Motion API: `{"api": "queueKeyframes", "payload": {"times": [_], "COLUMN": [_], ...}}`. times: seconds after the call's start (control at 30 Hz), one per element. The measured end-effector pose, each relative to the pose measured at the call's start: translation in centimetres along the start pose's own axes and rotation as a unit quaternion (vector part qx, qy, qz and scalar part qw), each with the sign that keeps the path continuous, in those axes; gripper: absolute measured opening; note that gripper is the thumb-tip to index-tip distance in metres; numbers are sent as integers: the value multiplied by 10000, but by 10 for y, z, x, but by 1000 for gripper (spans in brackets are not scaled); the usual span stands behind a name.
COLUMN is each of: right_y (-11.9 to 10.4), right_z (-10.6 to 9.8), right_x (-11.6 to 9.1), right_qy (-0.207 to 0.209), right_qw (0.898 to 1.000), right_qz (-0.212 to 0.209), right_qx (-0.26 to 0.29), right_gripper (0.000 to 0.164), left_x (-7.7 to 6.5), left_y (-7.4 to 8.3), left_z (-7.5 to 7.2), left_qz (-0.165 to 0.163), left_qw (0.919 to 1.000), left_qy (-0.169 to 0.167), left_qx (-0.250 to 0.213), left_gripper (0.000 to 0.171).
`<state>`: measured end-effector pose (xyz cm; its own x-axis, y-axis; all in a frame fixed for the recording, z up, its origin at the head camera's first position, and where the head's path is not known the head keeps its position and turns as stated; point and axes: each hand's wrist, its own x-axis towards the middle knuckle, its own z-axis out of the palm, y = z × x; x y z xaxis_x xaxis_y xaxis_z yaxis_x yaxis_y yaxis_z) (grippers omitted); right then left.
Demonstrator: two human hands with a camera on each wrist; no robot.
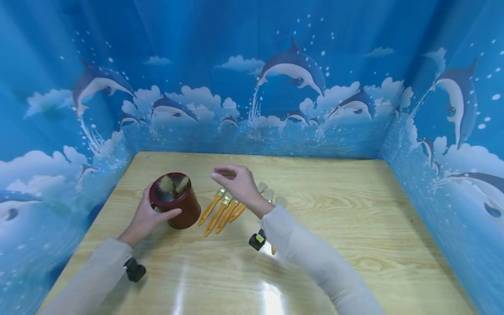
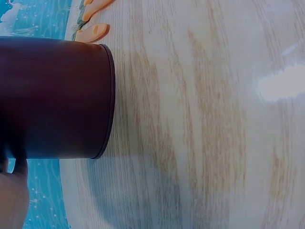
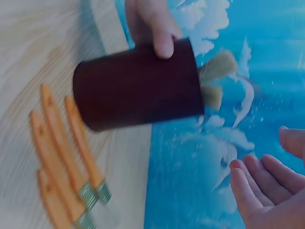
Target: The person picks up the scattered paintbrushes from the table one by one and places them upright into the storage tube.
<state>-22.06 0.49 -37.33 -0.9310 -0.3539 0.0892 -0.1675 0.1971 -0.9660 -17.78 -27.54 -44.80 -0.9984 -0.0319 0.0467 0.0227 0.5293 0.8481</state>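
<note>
A dark red-brown cylindrical cup [image 1: 186, 211] stands at the table's left side, bristle heads [image 3: 219, 66] of brushes showing above its rim. My left hand [image 1: 146, 218] holds the cup, thumb across the near side; the other fingers are mostly hidden behind it. In the left wrist view the cup wall [image 2: 57, 100] fills the left part. My right hand [image 1: 240, 183] hovers above the table, right of the cup, with nothing in its loosely bent fingers. Below it lie several paintbrushes [image 1: 214, 217] with orange handles, their heads partly hidden by the right hand and wrist.
The wooden table [image 1: 334, 210] carries everything. Another orange handle end [image 1: 273, 250] peeks out under my right forearm. A blue dolphin-print curtain [image 1: 220, 65] closes off the back and both sides. Each wrist wears a small black camera [image 1: 134, 269].
</note>
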Motion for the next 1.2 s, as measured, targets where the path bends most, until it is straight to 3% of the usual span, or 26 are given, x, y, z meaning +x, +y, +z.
{"api": "queueKeyframes", "payload": {"times": [0.37,0.63,0.93,1.2], "right_y": [45,75,100,112], "right_z": [-54,-81,-96,-97], "right_x": [-21,-43,-64,-79], "right_qy": [391,783,1115,1354], "right_qw": [9949,9869,9739,9661], "right_qz": [912,1403,1932,2026], "right_qx": [200,119,-419,-854], "right_gripper": [39,39,42,40], "left_x": [-1,-2,-3,-1], "left_y": [3,3,2,2], "left_z": [0,0,0,0], "left_qz": [-105,-72,-40,-105], "left_qw": [9997,9998,9998,9999], "left_qy": [-131,-97,-103,-78], "left_qx": [-183,-140,-167,-56], "left_gripper": [112,112,112,114]}}
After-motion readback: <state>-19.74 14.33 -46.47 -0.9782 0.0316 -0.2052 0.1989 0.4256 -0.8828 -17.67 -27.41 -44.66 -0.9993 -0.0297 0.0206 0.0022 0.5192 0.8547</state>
